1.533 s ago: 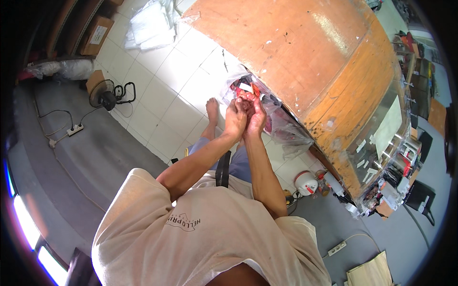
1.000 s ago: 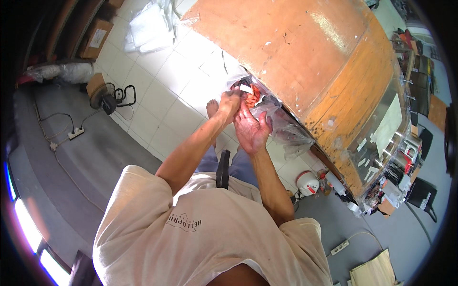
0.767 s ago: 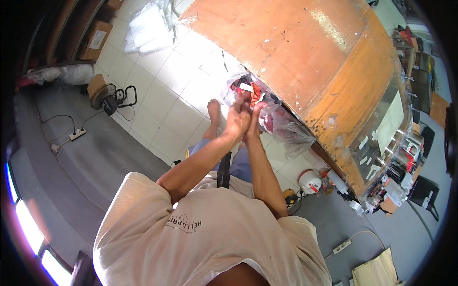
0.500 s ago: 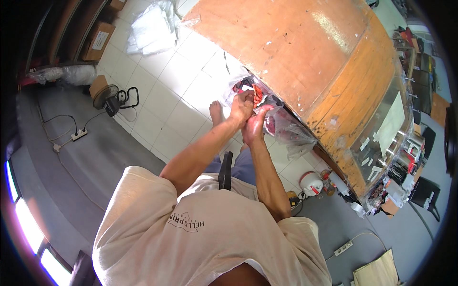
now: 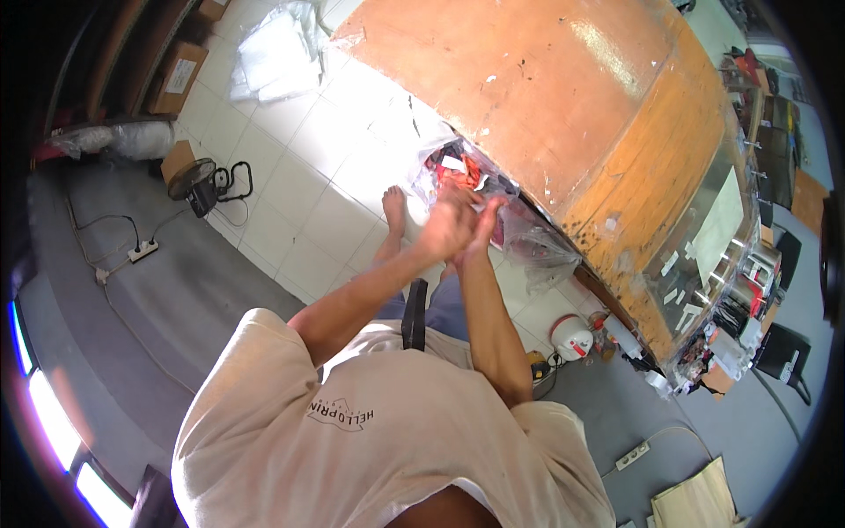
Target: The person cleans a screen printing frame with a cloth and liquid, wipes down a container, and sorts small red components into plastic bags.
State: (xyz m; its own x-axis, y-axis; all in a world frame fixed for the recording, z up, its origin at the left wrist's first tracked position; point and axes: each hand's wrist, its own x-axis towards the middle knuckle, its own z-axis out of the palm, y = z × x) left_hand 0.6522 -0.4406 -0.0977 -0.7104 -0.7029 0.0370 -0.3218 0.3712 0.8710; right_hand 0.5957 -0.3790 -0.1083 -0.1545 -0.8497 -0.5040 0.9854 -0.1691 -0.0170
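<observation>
My left hand (image 5: pixel 449 226) is bent over my right hand, and the two touch above a clear plastic bag at the table's edge. Motion smears the left fingers, so what they hold, if anything, cannot be made out. My right hand (image 5: pixel 480 231) has its thumb stretched out and its palm turned partly up; the left hand covers most of its other fingers. Just beyond both hands, the clear plastic bag (image 5: pixel 528 248) has its mouth spread, with orange-red crumpled pieces (image 5: pixel 459 171), dark bits and a white scrap (image 5: pixel 453 163) inside.
A worn wooden table (image 5: pixel 528 97) fills the upper right. Left of it are white floor tiles, a plastic-wrapped bundle (image 5: pixel 277 53), a black fan (image 5: pixel 198 185) and a power strip (image 5: pixel 143 251). A white-and-red rounded appliance (image 5: pixel 571 338) stands below the table's edge at the right.
My left hand has drawn back toward me, off the bag's contents, and now lies over my right hand. More of the orange-red pieces shows. The right hand has barely moved.
</observation>
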